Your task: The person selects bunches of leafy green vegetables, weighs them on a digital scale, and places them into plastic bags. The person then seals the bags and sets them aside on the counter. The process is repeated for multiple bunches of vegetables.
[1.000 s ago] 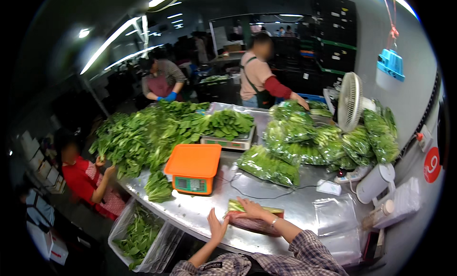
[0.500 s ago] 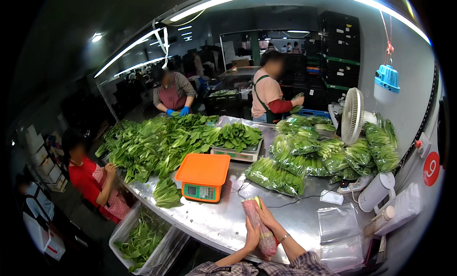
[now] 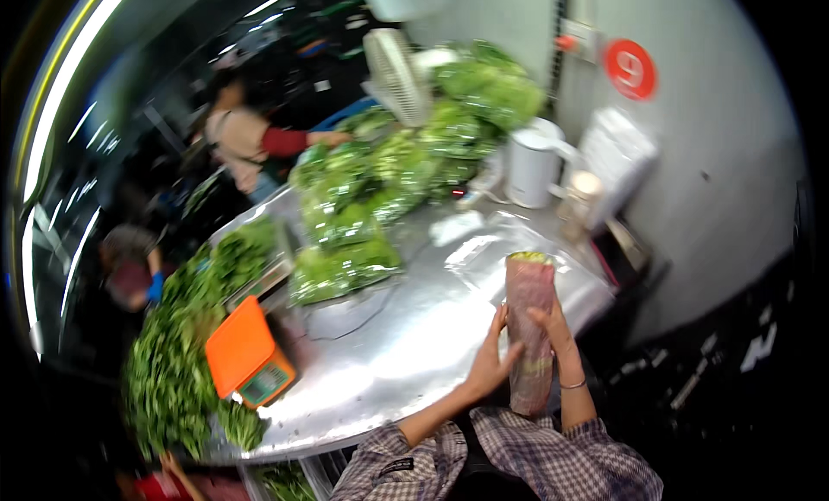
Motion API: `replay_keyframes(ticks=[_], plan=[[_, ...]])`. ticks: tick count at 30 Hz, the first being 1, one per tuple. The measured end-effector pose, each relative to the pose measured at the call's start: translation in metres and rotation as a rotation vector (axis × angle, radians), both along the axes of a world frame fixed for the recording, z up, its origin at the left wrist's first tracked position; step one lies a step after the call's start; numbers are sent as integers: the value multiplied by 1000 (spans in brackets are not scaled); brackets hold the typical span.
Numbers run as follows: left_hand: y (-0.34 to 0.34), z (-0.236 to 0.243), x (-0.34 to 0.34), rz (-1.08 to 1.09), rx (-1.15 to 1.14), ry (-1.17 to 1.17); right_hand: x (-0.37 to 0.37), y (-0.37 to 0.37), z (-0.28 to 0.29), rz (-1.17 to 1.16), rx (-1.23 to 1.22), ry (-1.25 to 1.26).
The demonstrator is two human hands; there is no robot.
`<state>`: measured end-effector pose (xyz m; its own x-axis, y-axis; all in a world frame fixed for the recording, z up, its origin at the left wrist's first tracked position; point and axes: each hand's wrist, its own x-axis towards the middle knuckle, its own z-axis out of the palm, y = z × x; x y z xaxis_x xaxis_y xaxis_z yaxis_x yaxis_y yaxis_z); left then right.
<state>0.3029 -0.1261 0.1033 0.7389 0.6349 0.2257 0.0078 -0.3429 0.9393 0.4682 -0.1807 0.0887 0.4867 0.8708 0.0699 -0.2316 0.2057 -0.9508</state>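
Upright in front of me is a long pinkish wrapped bundle [image 3: 529, 328] with yellow-green showing at its top end. What is inside the wrapping is not plain. My left hand [image 3: 494, 360] grips it from the left side, with the fingers partly behind it. From the right, my right hand [image 3: 555, 326] closes round its middle, thumb across the front. Just beyond the bundle, clear plastic bags [image 3: 484, 257] lie on the shiny metal table [image 3: 371, 384].
Left on the table are an orange scale [image 3: 240, 350] and heaped leafy greens [image 3: 164, 371]. Bagged greens [image 3: 345, 268] and a fan [image 3: 397, 78] stand farther back. A white kettle [image 3: 531, 164] and a jar [image 3: 583, 199] stand by the wall. A co-worker [image 3: 237, 142] reaches toward the bags.
My view has swung to the right and tilted, so the scale and greens now lie farther left. The bundle, still in both hands, has come more upright near the table's right end.
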Motion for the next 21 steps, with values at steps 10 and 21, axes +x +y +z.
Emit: replay_keyframes(ticks=[10, 21], plan=[[-1, -93, 170, -257, 563, 561, 86, -170, -42, -583, -109, 222], [-6, -100, 172, -251, 559, 495, 91, -166, -51, -619, -111, 65]])
